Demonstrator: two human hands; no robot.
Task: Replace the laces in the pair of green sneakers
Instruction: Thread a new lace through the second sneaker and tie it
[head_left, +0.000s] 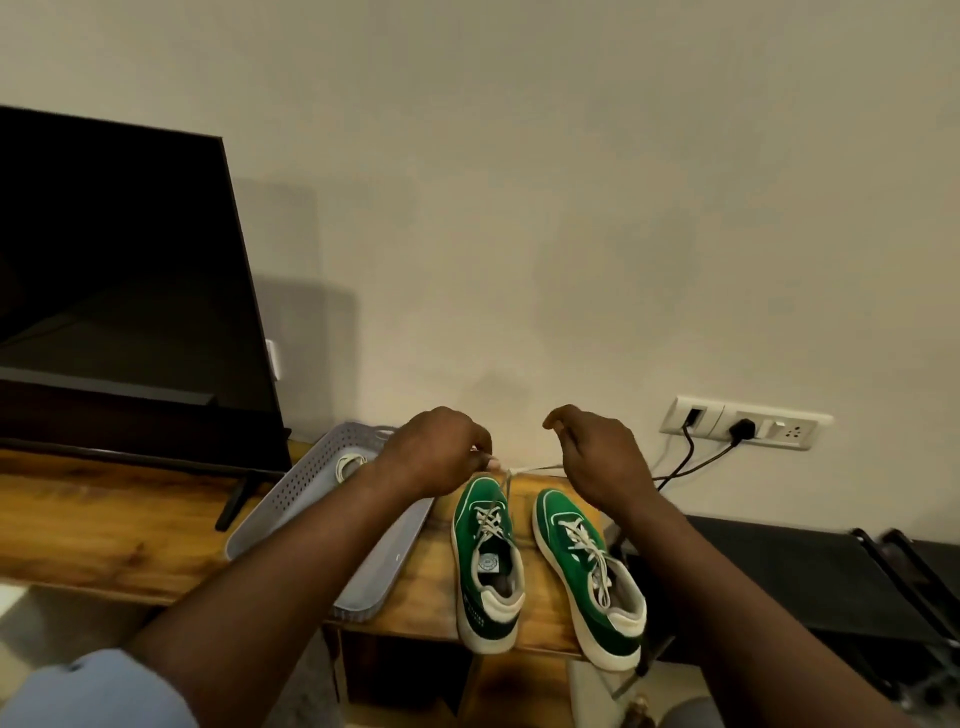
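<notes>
**A:** Where are the sneakers?

**B:** Low in the view, about 6 o'clock, side by side on the wooden surface (104, 530). Their toes point at the wall and their heels are at the near edge. The left sneaker (485, 551) is just beside the right sneaker (587, 566), not touching it. Both are laced.

**A:** And the hands?

**B:** Both hover over the toes. The left hand (436, 447), at 12 o'clock of the left sneaker, pinches the lace (535, 469) between its fingertips (487, 453). The right hand (592, 457), at 12 o'clock of the right sneaker, has its fingers (558, 421) curled. The lace runs across into them, so I judge they grip it, though the back of the hand hides the contact. From between the hands a strand drops to the left sneaker's eyelets.

**A:** How will it handle?

**B:** The lace is soft, light and limp, so it cannot be pushed, only drawn. I expect it to catch at each crossing, so hold it close to the eyelet or by its stiff tip. The sneaker looks light enough to drag along with a pull, so one hand should steady its side.

**A:** Is there a fresh lace?

**B:** Probably the pale coil (348, 462) in the tray (291, 525), at 9 o'clock of the left sneaker.
</notes>
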